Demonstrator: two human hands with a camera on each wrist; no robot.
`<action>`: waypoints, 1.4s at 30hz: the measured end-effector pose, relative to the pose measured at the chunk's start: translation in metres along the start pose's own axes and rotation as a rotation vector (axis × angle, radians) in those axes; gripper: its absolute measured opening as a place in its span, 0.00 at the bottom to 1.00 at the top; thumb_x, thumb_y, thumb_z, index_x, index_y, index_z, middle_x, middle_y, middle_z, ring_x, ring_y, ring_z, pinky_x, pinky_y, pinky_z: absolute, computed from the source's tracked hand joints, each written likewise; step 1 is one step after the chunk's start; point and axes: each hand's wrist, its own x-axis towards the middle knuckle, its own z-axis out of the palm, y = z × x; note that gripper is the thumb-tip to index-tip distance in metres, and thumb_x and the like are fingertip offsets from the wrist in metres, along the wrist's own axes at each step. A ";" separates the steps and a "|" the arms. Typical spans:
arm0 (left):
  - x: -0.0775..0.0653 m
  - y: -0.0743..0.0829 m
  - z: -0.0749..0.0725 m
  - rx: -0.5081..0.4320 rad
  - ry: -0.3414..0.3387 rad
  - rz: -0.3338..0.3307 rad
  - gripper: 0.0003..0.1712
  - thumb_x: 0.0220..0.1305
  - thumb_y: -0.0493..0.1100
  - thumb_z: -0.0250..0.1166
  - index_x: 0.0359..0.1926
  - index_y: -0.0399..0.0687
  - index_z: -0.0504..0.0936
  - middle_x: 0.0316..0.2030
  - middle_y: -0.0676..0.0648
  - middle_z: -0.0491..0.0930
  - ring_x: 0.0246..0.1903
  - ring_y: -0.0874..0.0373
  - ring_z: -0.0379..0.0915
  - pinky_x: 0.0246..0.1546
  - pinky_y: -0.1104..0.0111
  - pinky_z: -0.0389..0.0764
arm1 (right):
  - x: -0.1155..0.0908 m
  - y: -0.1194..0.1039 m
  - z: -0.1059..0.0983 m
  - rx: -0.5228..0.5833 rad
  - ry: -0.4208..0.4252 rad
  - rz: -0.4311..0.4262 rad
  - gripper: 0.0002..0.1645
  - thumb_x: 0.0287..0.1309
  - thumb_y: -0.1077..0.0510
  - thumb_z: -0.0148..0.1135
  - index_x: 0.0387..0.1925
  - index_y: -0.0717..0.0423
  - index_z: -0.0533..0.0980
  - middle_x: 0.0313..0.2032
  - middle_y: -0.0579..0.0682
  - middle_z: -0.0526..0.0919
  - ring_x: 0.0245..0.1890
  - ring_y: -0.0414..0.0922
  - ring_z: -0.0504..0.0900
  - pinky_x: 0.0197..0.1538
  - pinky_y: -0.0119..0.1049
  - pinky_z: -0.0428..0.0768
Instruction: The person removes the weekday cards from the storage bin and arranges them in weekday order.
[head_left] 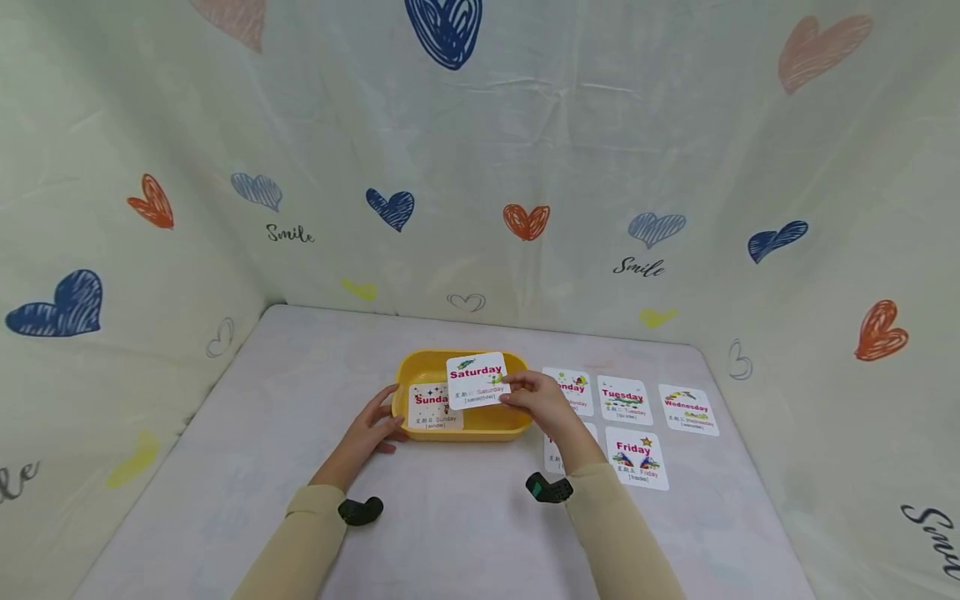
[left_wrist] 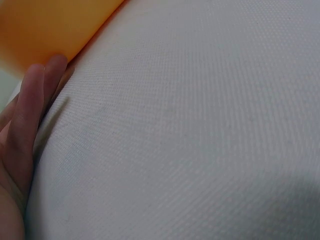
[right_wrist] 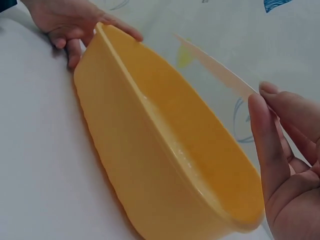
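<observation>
My right hand [head_left: 546, 407] pinches a white Saturday card [head_left: 472, 385] by its right edge, thumb against the fingers. The card is held tilted above a yellow plastic tray [head_left: 480, 436]; in the right wrist view the card [right_wrist: 220, 67] shows nearly edge-on over the rim. Inside the tray, at its left, lies a Sunday card [head_left: 427, 414], partly overlapped by the Saturday card in the head view. My left hand [head_left: 365, 431] holds the tray's left end, fingers at the rim and outer wall. In the left wrist view its fingers [left_wrist: 31, 95] lie against the yellow wall.
Right of the tray, Monday [head_left: 579, 402], Tuesday [head_left: 625, 408], Wednesday [head_left: 688, 419] and Friday [head_left: 641, 467] cards lie flat in two rows. Another card [head_left: 552, 457] is mostly behind my right hand. A heart-printed curtain [head_left: 465, 150] surrounds the white table [head_left: 450, 533].
</observation>
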 end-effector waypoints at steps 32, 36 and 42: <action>0.000 -0.001 0.001 -0.001 0.002 -0.012 0.38 0.66 0.50 0.64 0.73 0.71 0.57 0.63 0.40 0.68 0.41 0.51 0.81 0.38 0.63 0.82 | -0.079 0.033 -0.070 0.406 0.273 -0.116 0.21 0.63 0.73 0.55 0.56 0.58 0.72 0.55 0.53 0.72 0.50 0.45 0.80 0.51 0.40 0.79; 0.000 0.000 0.000 -0.003 -0.011 -0.010 0.38 0.67 0.49 0.63 0.73 0.71 0.57 0.64 0.40 0.67 0.41 0.51 0.81 0.38 0.64 0.81 | -0.085 0.043 -0.074 0.458 0.302 -0.067 0.21 0.64 0.74 0.54 0.53 0.53 0.74 0.55 0.51 0.72 0.49 0.43 0.80 0.51 0.38 0.79; -0.001 0.000 0.000 -0.002 -0.012 -0.011 0.38 0.67 0.49 0.63 0.74 0.70 0.56 0.64 0.39 0.67 0.41 0.51 0.81 0.38 0.64 0.81 | -0.095 0.058 -0.081 0.531 0.341 -0.059 0.20 0.64 0.74 0.52 0.50 0.50 0.75 0.53 0.50 0.68 0.44 0.42 0.80 0.51 0.35 0.79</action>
